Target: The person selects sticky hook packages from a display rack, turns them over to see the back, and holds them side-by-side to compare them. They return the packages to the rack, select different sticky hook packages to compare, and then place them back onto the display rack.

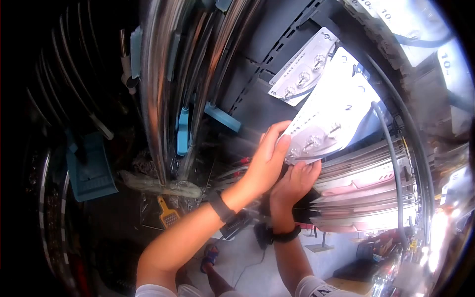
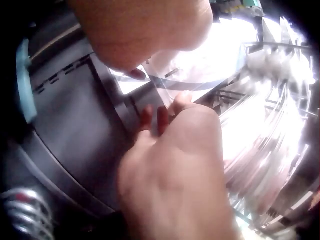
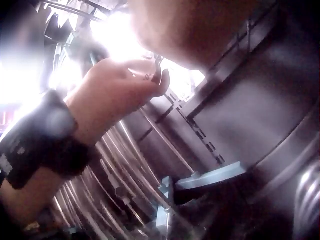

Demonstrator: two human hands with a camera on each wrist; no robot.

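A white blister card with silvery metal pieces and a printed 2 is tilted in front of a dark panel. My left hand grips its lower left edge, thumb on the printed face. Below it my right hand holds the bottom edge with bent fingers. A similar card hangs on the panel just behind, partly covered by the first. In the left wrist view the card is washed out by glare between both hands. The right wrist view shows the left hand at the bright card.
Long poles with pale blue ends hang to the left, beside a blue dustpan. Stacked pinkish-white packages lie on the right. A grey rod crosses in front of them. More white cards hang at upper right.
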